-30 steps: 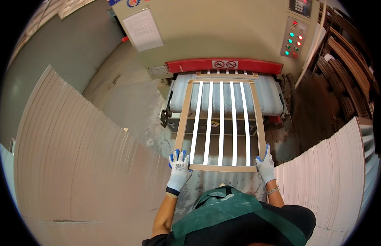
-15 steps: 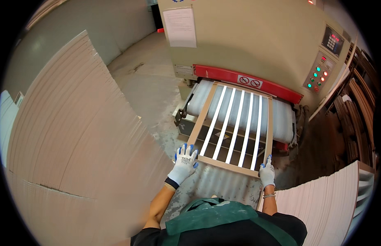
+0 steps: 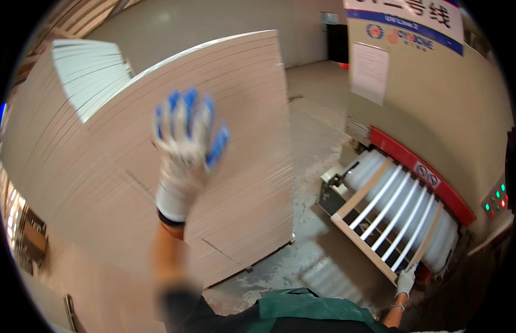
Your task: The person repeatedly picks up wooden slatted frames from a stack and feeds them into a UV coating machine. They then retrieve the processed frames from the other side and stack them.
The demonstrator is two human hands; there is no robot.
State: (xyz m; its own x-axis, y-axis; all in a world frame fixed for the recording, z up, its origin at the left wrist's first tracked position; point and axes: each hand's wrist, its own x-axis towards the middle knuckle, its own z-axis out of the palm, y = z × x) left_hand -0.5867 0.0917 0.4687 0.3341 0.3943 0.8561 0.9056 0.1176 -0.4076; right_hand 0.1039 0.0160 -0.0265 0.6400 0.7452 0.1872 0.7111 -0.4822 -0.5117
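Observation:
My left hand (image 3: 184,141), in a white glove with blue fingertips, is raised in front of a tall stack of flat boards (image 3: 244,105). Its fingers are spread and nothing is in them; motion blurs it somewhat. At the lower right, my right hand (image 3: 406,281), gloved too, grips the near right corner of a slatted frame (image 3: 364,247). This frame has brown rails and several white bars running lengthwise. Its far part lies on the mesh conveyor belt (image 3: 362,165), while its near rail juts out past the belt's end.
Above the belt a red guard bar (image 3: 397,149) with warning signs crosses the beige machine (image 3: 430,89). Lit buttons (image 3: 496,197) show at the right edge. Behind the tall stack stands a pile of pale boards (image 3: 91,69). Bare concrete floor (image 3: 311,233) lies between stack and conveyor.
My left hand has left the frame's near left corner and risen leftward to the board stack. The view has swung left. My right hand stays on the frame, which has slid farther onto the belt.

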